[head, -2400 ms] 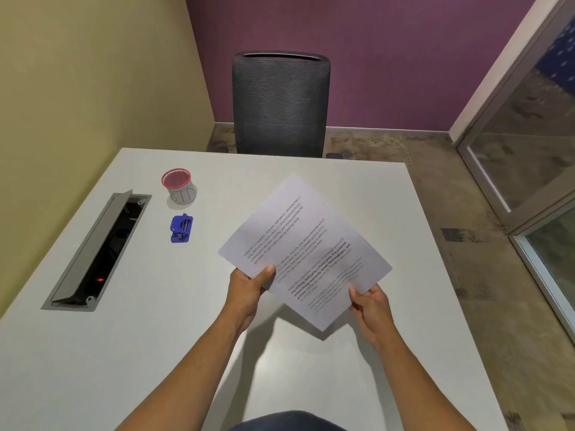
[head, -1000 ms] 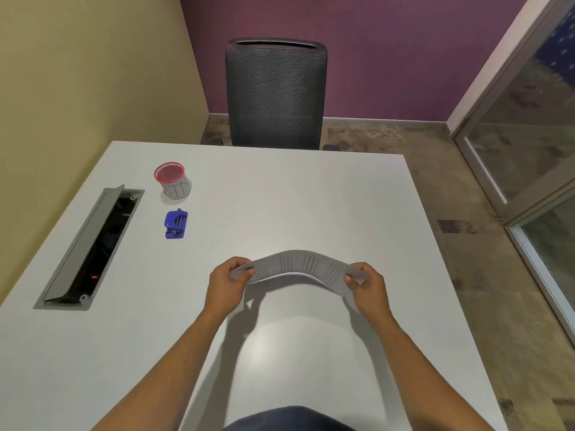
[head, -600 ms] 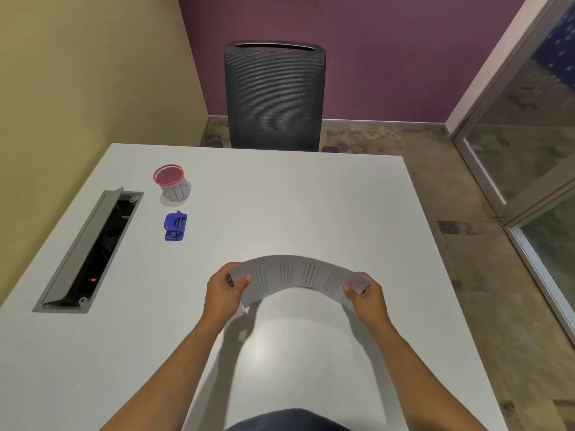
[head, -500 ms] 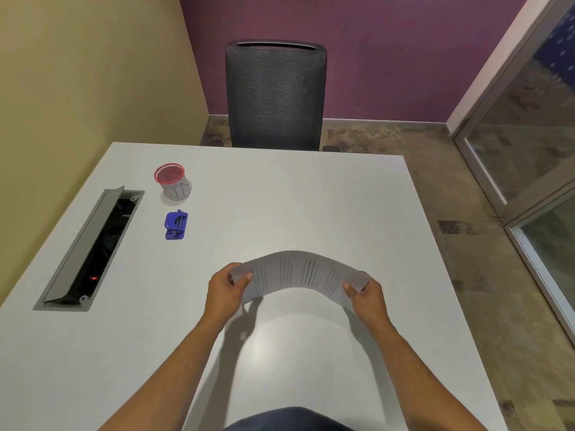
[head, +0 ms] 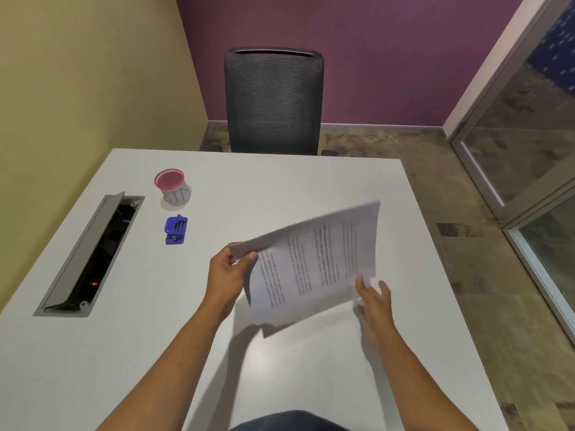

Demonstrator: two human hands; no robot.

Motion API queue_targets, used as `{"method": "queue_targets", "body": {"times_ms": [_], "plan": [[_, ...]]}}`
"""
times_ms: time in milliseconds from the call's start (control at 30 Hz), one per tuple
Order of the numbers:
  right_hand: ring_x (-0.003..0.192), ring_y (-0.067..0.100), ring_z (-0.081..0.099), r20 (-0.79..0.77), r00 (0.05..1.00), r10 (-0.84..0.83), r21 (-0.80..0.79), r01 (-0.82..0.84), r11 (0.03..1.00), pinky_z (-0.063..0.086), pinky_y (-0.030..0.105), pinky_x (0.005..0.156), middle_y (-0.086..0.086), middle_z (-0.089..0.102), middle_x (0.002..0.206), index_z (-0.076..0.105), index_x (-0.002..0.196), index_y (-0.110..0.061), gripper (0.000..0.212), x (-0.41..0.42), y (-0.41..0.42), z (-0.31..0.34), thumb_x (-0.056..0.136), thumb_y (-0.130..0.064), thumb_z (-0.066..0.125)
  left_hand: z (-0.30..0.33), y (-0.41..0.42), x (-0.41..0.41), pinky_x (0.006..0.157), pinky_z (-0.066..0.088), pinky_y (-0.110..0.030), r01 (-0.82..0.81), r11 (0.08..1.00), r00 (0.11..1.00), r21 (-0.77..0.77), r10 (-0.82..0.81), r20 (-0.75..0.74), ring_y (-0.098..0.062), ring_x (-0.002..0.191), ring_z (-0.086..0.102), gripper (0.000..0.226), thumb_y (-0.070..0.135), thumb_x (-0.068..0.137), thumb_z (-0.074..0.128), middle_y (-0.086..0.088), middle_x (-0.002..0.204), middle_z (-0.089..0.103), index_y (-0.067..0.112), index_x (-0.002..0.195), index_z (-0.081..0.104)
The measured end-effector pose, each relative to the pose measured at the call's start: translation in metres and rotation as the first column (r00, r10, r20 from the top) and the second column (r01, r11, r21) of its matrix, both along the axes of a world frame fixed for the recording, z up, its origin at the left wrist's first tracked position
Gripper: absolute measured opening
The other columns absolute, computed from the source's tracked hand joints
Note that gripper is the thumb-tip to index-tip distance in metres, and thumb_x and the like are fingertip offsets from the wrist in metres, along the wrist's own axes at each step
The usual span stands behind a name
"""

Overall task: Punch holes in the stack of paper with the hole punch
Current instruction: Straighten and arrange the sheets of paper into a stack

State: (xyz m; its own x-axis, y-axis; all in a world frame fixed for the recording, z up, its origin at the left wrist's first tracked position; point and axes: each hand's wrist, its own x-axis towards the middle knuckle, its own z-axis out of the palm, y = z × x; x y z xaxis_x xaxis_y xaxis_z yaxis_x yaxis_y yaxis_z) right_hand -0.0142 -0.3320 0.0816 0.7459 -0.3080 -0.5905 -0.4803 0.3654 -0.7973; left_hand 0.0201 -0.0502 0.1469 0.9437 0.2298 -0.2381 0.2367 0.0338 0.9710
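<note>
A stack of printed white paper (head: 314,262) hangs in the air over the middle of the white table (head: 280,188), tilted with its text running sideways. My left hand (head: 228,275) pinches the stack's near left corner between thumb and fingers. My right hand (head: 373,301) is at the stack's lower right edge with fingers spread; it seems to touch the edge without gripping it. The small blue hole punch (head: 175,230) lies on the table to the left, apart from both hands.
A red-rimmed mesh cup (head: 172,188) stands just behind the punch. An open grey cable hatch (head: 90,253) is set into the table's left side. A dark office chair (head: 273,101) stands at the far edge. Glass doors are on the right.
The paper was bowed upward between both hands; now it has opened out flat and swung up to the right. My right hand has let go of its corner and spread its fingers.
</note>
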Motion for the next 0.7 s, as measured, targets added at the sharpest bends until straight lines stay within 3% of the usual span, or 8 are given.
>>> {"method": "queue_targets", "body": {"times_ms": [100,167,233,300,333,400,500,700], "plan": [[0.122,0.029,0.056,0.058,0.998,-0.029,0.334,0.008,0.943,0.049,0.045,0.098,0.014,0.055,0.137,0.037,0.144,-0.014,0.084,-0.007,0.006,-0.001,0.074,-0.043,0.072,-0.001,-0.004,-0.001,0.064,0.053,-0.035,-0.052,0.992,0.998,-0.115,0.049,-0.026,-0.029,0.086,0.069,0.013,0.014,0.089,0.067,-0.019,0.102,0.072,0.015,0.102,0.066],[0.12,0.032,0.059,0.128,0.99,-0.059,0.461,-0.006,0.887,0.049,0.047,0.098,0.016,0.06,0.132,0.045,0.138,-0.011,0.063,-0.006,0.011,0.006,0.082,-0.034,0.064,-0.005,-0.006,-0.003,0.063,0.053,-0.035,-0.057,0.989,0.997,-0.135,0.05,-0.053,-0.031,0.086,0.069,0.017,0.016,0.09,0.066,-0.023,0.104,0.069,0.013,0.106,0.064],[0.113,0.031,0.064,0.175,0.983,-0.061,0.486,-0.032,0.873,0.054,0.044,0.092,0.02,0.064,0.123,0.05,0.127,-0.008,0.041,-0.001,0.014,0.016,0.089,-0.021,0.059,-0.009,-0.009,-0.009,0.067,0.054,-0.038,-0.051,0.986,0.997,-0.16,0.041,-0.065,-0.031,0.085,0.069,0.015,0.015,0.091,0.064,-0.019,0.101,0.072,0.013,0.106,0.064],[0.089,0.022,0.072,0.172,0.984,-0.041,0.387,-0.03,0.921,0.06,0.032,0.07,0.019,0.066,0.102,0.052,0.1,-0.009,0.01,0.007,0.015,0.022,0.092,-0.005,0.057,-0.014,-0.011,-0.014,0.073,0.051,-0.042,-0.059,0.977,0.996,-0.204,0.044,-0.074,-0.031,0.085,0.068,0.014,0.014,0.091,0.064,-0.013,0.098,0.074,0.015,0.105,0.065],[0.08,0.016,0.071,0.164,0.986,-0.033,0.289,-0.016,0.957,0.058,0.027,0.063,0.015,0.065,0.095,0.05,0.091,-0.012,0.015,0.012,0.014,0.024,0.092,0.001,0.057,-0.016,-0.01,-0.017,0.075,0.052,-0.042,-0.063,0.973,0.996,-0.224,0.046,-0.081,-0.03,0.087,0.069,0.016,0.013,0.091,0.065,-0.01,0.098,0.074,0.015,0.106,0.065],[0.088,0.017,0.071,0.187,0.982,0.016,0.152,-0.045,0.987,0.058,0.032,0.074,0.015,0.068,0.104,0.056,0.099,-0.009,0.016,0.02,0.012,0.025,0.091,0.005,0.059,-0.022,-0.007,-0.021,0.079,0.057,-0.041,-0.053,0.971,0.995,-0.235,0.031,-0.094,-0.027,0.091,0.071,0.025,0.01,0.089,0.066,-0.007,0.103,0.075,0.014,0.113,0.065],[0.107,0.024,0.067,0.258,0.96,0.107,-0.017,-0.106,0.994,0.054,0.041,0.092,0.012,0.069,0.118,0.056,0.127,-0.007,0.039,0.027,0.01,0.03,0.09,0.005,0.06,-0.028,0.003,-0.025,0.084,0.057,-0.045,-0.003,0.986,0.994,-0.166,-0.016,-0.112,-0.035,0.099,0.068,0.026,0.005,0.085,0.07,-0.015,0.107,0.071,0.011,0.11,0.064],[0.098,0.019,0.07,0.302,0.915,0.268,-0.273,-0.187,0.944,0.057,0.033,0.079,0.004,0.072,0.109,0.063,0.114,-0.015,0.032,0.035,0.011,0.048,0.088,0.002,0.063,-0.03,0.02,-0.024,0.075,0.058,-0.043,0.141,0.989,0.979,-0.053,-0.147,-0.138,-0.034,0.093,0.069,0.033,0.013,0.074,0.078,-0.006,0.1,0.075,0.017,0.104,0.066]]}}
